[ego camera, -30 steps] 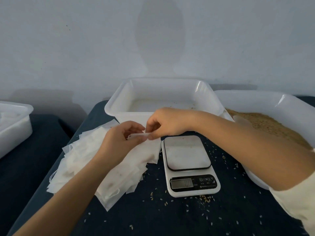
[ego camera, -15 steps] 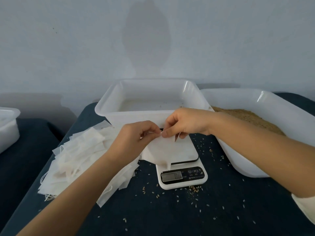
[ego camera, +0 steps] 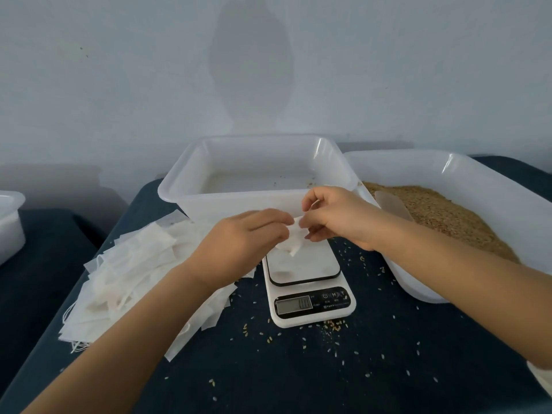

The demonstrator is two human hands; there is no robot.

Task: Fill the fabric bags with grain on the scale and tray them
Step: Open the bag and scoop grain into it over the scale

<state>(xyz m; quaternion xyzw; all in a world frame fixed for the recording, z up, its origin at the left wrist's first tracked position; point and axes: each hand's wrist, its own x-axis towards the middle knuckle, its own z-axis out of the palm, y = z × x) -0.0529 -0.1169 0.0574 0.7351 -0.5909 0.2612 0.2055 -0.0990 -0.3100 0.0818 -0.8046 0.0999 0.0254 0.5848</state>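
A small white fabric bag (ego camera: 294, 245) hangs just above the far end of the white digital scale (ego camera: 304, 282). My left hand (ego camera: 242, 243) pinches its left top edge and my right hand (ego camera: 331, 218) pinches its right top edge. A loose pile of flat white fabric bags (ego camera: 134, 270) lies on the dark cloth to the left, partly under my left forearm. A white tub (ego camera: 466, 186) at the right holds brown grain (ego camera: 442, 216) with a pale scoop (ego camera: 391, 204) lying in it. Behind the scale stands a white tray (ego camera: 239, 201) with only stray grains inside.
Loose grains (ego camera: 298, 342) are scattered over the dark cloth in front of and beside the scale. Another white container (ego camera: 9, 225) sits at the far left edge on a separate dark surface. A plain wall rises close behind the tray and tub.
Both hands carried the bag from over the pile rightward to above the scale. The bag now hangs lower between my fingers, more crumpled.
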